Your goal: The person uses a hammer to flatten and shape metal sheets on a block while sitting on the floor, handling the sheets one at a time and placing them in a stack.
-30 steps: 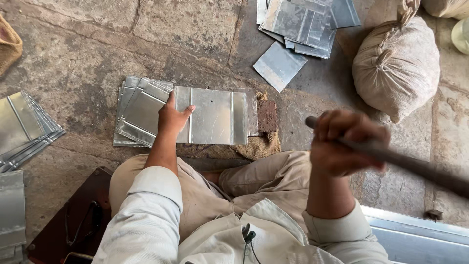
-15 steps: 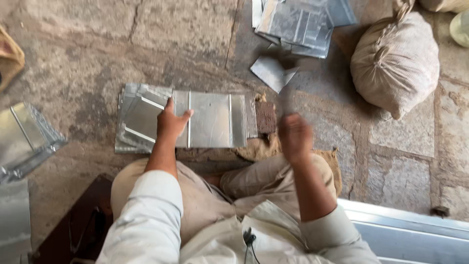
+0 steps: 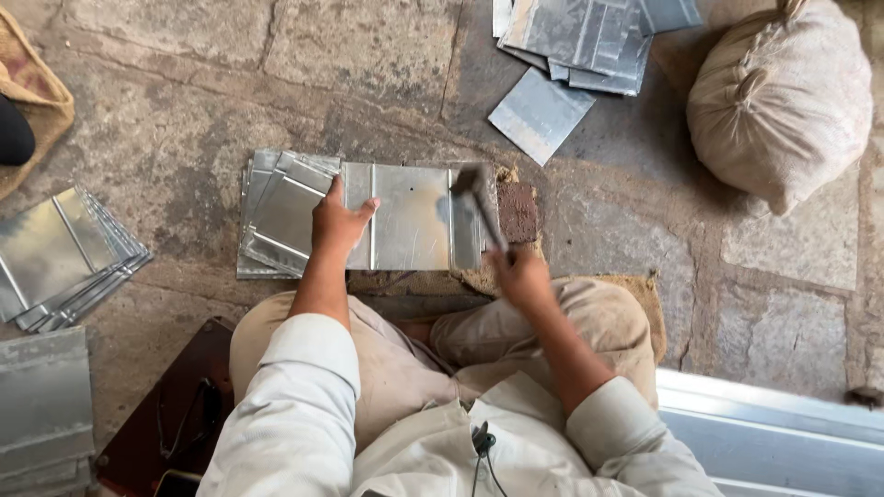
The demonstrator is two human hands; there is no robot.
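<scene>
A flat metal sheet (image 3: pixel 410 216) lies on the stone floor (image 3: pixel 184 110) just in front of the seated person's knees, resting on a block whose reddish-brown end (image 3: pixel 517 210) shows at its right edge. The hammer (image 3: pixel 477 195) is down on the sheet's right margin, its head blurred, right beside a raised fold line. The right hand (image 3: pixel 520 276) is wrapped tight around the handle. The left hand (image 3: pixel 339 221) lies flat with fingers spread on the sheet's left part, pinning it down.

The sheet shows fold lines on both sides, so the shaping looks well along here, though I judge the right seam is not finished.

Under and to the left of it sits a stack of similar creased sheets (image 3: pixel 276 212). More folded pieces (image 3: pixel 64 253) fan out near the floor's left edge. Along the far edge is a loose pile of flat sheets (image 3: pixel 589 37), one square piece (image 3: pixel 540 113) lying apart, which suggests plenty left to work. A tied cloth sack (image 3: pixel 783 97) sits in the far right corner.
</scene>
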